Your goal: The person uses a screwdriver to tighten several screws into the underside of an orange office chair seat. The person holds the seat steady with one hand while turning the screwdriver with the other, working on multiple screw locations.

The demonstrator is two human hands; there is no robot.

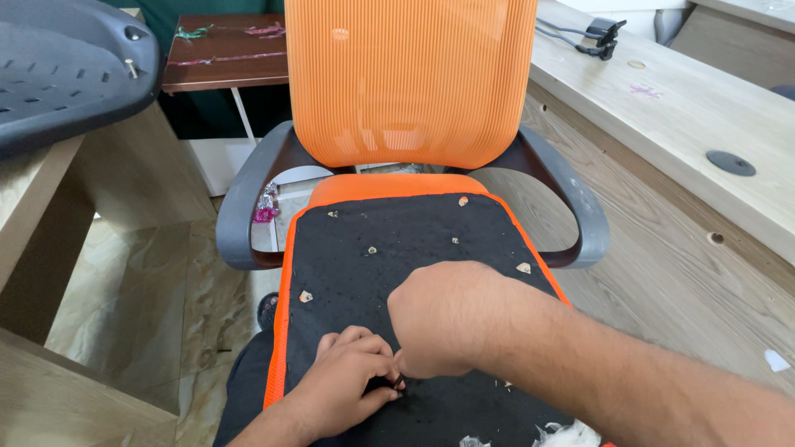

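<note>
1. Closely paired, the left hand [352, 382] and the right hand [443, 319] meet at the near edge of the black seat cushion [397, 240]; the left one's fingertips pinch down on a small dark thing [399, 382], too small to tell what it is, probably to keep it steady.
2. The right hand is curled into a loose fist, fingers pressed together and pointing down at that same spot, just at 3 o'clock of the left; what its fingertips grip is hidden.
3. The cushion lies flat across the person's lap and the chair, black underside up, which puts the working spot right beneath both hands.
4. Pale scraps [305, 296] dot the black fabric from 10 to 1 o'clock of the hands; white stuffing [563, 434] lies at 5 o'clock.
5. At 12 o'clock stands the orange mesh backrest [410, 79], flanked by grey armrests [240, 207].
6. A wooden desk [687, 116] runs along at 2 o'clock, carrying a black cable [600, 37].
</note>
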